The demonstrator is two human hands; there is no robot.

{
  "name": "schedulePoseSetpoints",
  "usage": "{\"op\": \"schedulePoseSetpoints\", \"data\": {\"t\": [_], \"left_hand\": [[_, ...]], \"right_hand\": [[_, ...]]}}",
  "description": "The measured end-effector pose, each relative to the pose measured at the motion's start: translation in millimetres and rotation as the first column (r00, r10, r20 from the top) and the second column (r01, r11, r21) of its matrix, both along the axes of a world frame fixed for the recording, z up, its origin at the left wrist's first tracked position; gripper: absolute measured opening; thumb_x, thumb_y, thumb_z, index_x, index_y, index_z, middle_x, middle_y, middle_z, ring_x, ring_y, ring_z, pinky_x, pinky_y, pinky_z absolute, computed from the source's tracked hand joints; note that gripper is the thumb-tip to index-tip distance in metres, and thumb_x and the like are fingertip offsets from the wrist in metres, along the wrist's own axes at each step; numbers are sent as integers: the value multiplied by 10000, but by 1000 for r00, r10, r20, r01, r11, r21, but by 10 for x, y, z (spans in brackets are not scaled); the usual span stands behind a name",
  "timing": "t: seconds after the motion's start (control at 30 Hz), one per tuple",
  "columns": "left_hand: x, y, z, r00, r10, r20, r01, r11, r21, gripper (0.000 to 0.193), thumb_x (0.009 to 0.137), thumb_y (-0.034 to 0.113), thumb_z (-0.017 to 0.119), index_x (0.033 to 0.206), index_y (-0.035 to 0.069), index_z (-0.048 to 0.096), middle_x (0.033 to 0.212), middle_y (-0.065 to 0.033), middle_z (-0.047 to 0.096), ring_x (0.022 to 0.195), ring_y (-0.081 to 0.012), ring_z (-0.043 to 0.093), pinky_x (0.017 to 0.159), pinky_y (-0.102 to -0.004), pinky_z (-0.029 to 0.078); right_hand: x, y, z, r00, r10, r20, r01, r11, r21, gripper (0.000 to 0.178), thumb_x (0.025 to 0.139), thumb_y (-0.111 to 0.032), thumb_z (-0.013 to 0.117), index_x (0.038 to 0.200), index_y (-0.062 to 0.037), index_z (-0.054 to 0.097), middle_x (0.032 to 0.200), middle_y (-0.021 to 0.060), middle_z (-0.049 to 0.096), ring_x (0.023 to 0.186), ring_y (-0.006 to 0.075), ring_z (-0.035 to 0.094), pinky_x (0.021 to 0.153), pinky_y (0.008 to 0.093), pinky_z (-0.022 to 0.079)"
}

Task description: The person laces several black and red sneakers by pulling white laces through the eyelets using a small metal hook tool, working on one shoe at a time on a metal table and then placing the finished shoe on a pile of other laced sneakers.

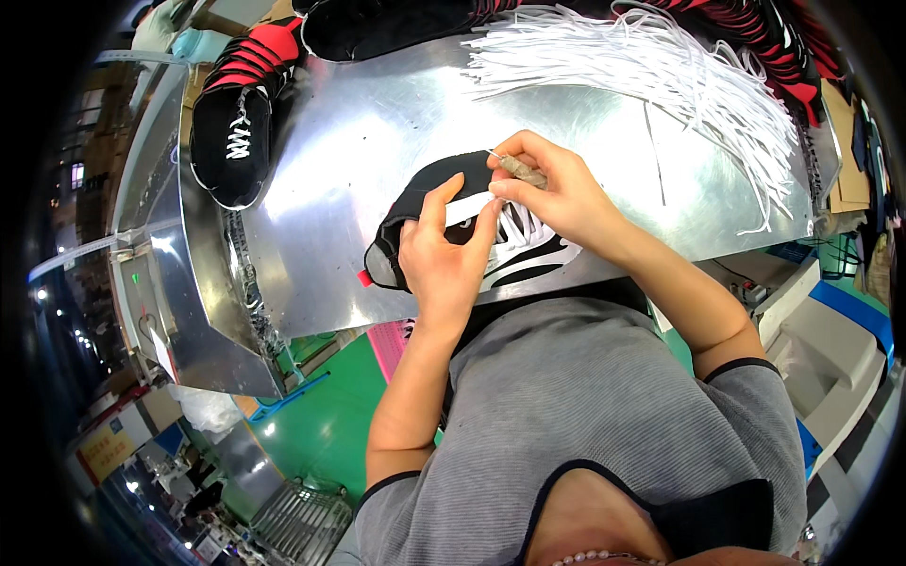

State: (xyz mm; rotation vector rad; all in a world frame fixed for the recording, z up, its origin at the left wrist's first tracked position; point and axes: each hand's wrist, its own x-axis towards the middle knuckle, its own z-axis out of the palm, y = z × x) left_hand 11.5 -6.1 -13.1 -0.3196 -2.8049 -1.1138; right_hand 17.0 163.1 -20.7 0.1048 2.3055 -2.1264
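Observation:
A black shoe upper with white lines, white lacing and a small red tab lies on the metal table in front of me. Around its collar side my left hand is closed, thumb and fingers gripping the upper. A flat white strip runs across the upper between my left fingers and my right fingertips. My right hand grips an awl-like tool with a tape-wrapped handle. Its thin metal tip points left over the upper's far edge; whether it pierces the material I cannot tell.
White shoelaces are heaped at the back right of the metal table. A laced black-and-red shoe sits at the far left. More black-and-red uppers line the back edge. A grey bin stands at the right.

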Motion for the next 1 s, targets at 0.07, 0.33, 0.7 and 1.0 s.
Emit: {"op": "schedulePoseSetpoints", "data": {"t": [0.07,0.33,0.7,1.0], "left_hand": [[14,0,2,1000,-4,11,4,1000,26,452,759,327,811,1133,105,689,872,-100,711,727,-275,576,693,-381,477],[25,-2,-23,999,-24,-26,26,999,47,439,753,269,819,1138,101,688,881,-86,705,729,-255,561,694,-358,467],[78,-12,-20,993,-119,-25,121,975,187,394,793,29,729,1179,35,651,871,-119,708,749,-247,646,737,-347,481],[47,-32,86,941,-228,251,94,888,451,479,806,0,718,1264,5,580,1024,-128,700,900,-155,673,806,-287,528]], "right_hand": [[88,28,160,998,-58,8,57,996,74,202,892,-181,662,997,-18,603,824,81,657,744,199,633,686,321,492],[190,239,224,982,186,36,-187,920,345,101,945,-101,589,920,-5,572,728,71,630,644,181,601,619,301,466],[21,-147,202,932,353,78,-284,581,763,193,858,-127,591,1001,1,569,920,160,652,827,347,671,696,421,546],[278,204,356,979,204,-7,-167,821,546,228,912,-226,633,1042,-42,599,819,143,678,794,326,665,682,424,490]]}}
